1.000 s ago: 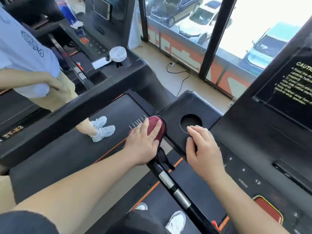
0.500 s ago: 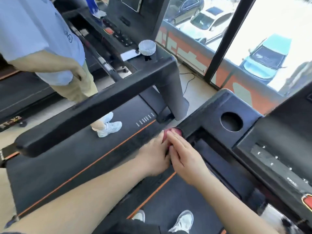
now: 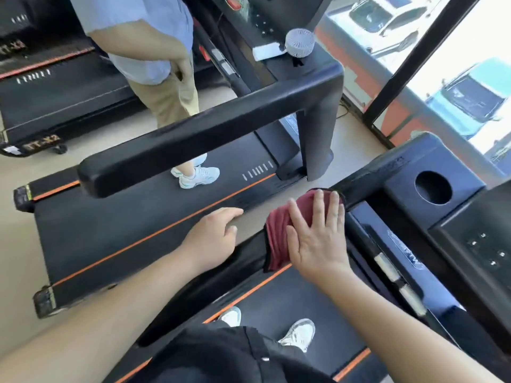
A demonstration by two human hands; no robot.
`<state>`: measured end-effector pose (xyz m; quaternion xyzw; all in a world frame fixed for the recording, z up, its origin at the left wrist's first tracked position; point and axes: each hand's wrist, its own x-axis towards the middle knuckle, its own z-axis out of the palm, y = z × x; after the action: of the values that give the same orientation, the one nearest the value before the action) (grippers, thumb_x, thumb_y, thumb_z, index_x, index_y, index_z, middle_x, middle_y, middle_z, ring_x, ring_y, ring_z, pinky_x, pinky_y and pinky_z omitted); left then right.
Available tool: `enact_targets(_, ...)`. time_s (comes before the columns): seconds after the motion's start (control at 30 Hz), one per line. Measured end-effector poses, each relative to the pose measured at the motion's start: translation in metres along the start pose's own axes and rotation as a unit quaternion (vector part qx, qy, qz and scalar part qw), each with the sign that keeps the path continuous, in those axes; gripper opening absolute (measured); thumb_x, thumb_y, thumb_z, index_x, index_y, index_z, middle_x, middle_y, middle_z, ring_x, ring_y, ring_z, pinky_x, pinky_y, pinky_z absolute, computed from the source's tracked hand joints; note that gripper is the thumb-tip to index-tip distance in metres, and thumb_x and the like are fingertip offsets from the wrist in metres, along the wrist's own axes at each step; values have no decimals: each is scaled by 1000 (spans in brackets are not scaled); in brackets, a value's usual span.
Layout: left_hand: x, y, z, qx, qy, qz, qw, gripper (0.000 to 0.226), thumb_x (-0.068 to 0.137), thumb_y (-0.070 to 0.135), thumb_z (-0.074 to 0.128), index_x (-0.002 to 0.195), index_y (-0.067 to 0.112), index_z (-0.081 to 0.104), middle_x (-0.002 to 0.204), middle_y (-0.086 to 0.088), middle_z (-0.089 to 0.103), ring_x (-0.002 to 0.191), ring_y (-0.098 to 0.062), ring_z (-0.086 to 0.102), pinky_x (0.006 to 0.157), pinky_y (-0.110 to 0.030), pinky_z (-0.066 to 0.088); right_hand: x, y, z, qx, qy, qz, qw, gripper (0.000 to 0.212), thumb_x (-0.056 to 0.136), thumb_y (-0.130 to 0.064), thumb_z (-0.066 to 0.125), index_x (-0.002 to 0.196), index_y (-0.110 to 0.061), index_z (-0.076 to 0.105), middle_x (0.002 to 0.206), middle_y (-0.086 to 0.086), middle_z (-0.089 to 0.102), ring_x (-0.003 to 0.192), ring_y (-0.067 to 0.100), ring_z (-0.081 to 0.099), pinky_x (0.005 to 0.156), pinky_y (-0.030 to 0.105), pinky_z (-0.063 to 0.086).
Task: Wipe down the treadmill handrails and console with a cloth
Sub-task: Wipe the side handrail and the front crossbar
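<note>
A dark red cloth point(image 3: 279, 230) is draped over the left handrail point(image 3: 199, 294) of my black treadmill, close to where the rail meets the console housing point(image 3: 398, 172). My right hand point(image 3: 318, 241) lies palm-down on the cloth with fingers spread, pressing it onto the rail. My left hand point(image 3: 213, 239) hovers just left of the cloth, fingers loosely apart and holding nothing. The console panel point(image 3: 481, 244) with small buttons is at the right, and a round cup holder point(image 3: 432, 187) sits above it. A front grip bar with silver sensors point(image 3: 387, 268) runs below the console.
Another person point(image 3: 154, 64) stands on the neighbouring treadmill point(image 3: 124, 225) to the left. Its thick black handrail point(image 3: 207, 128) crosses the view above my hands. A small white fan point(image 3: 300, 42) sits on that console. Windows with parked cars outside are at the right.
The cloth has gone from under my left hand to under my right hand. My left hand has drawn away to the left, and the view has swung down and left.
</note>
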<state>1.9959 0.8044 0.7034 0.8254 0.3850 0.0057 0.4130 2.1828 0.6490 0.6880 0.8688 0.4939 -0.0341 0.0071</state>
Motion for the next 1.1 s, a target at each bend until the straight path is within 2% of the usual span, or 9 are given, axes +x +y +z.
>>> enact_targets(0.13,-21,-14,2,-20,11,-13,1000,45,99,5,53,142,16,59,147,5,59,138,-12,50,109,-16,28,8,12,-11,-33,-18,-65,997,51,98,-47,37,143,-27,53,157,31,33,146,55,21,121,62,17)
enact_targets(0.27,-45,-29,1,-22,24,-22,999,44,100,7,53,143,18,58,148,8,57,140,-10,48,110,-17,28,41,3,-28,27,-75,107,991,63,90,-50,29,135,-17,57,163,26,25,153,47,8,125,56,3)
enact_targets(0.33,-55,-33,-1,-23,42,-26,999,44,100,7,53,143,18,58,148,9,57,140,-9,48,110,-15,27,31,-37,-21,11,-55,124,991,75,89,-55,26,135,-4,56,160,30,27,152,49,9,124,60,3)
enact_targets(0.53,-82,-39,0,-21,90,-52,994,43,99,5,55,140,15,61,147,5,58,139,-11,49,109,-12,26,-25,-58,-2,1,25,-223,974,49,98,-56,43,136,-30,61,130,13,63,132,47,47,115,66,22)
enact_targets(0.67,-104,-38,1,-43,134,-93,986,39,102,11,54,140,16,61,144,6,61,136,-11,52,106,-11,27,21,-18,-9,-71,27,-129,989,52,100,-54,32,101,-23,73,94,6,67,109,37,58,120,56,20)
enact_targets(0.77,-126,-42,3,-42,166,-130,977,39,102,13,54,141,18,61,144,7,61,135,-11,53,106,-13,29,36,-36,-3,-61,10,-87,994,56,99,-37,29,89,-5,74,99,16,71,119,39,55,123,52,16)
enact_targets(0.97,-160,-58,1,-51,194,-161,966,41,102,12,54,142,19,59,144,7,61,135,-10,52,109,-17,31,-51,-119,11,6,25,-280,960,50,101,-48,35,126,-12,60,109,6,63,102,38,55,105,53,35)
enact_targets(1.03,-167,-68,-2,-53,189,-155,968,42,102,13,53,143,21,59,144,9,60,136,-10,52,111,-21,33,-45,-119,7,12,31,-326,945,50,99,-56,39,120,-18,64,101,5,64,97,37,57,98,51,40)
enact_targets(1.1,-173,-81,-5,-55,178,-146,972,42,103,13,51,144,22,57,145,11,59,136,-10,51,112,-23,34,-21,-107,3,0,32,-279,960,49,98,-59,38,99,-23,71,89,4,65,90,36,61,88,46,44)
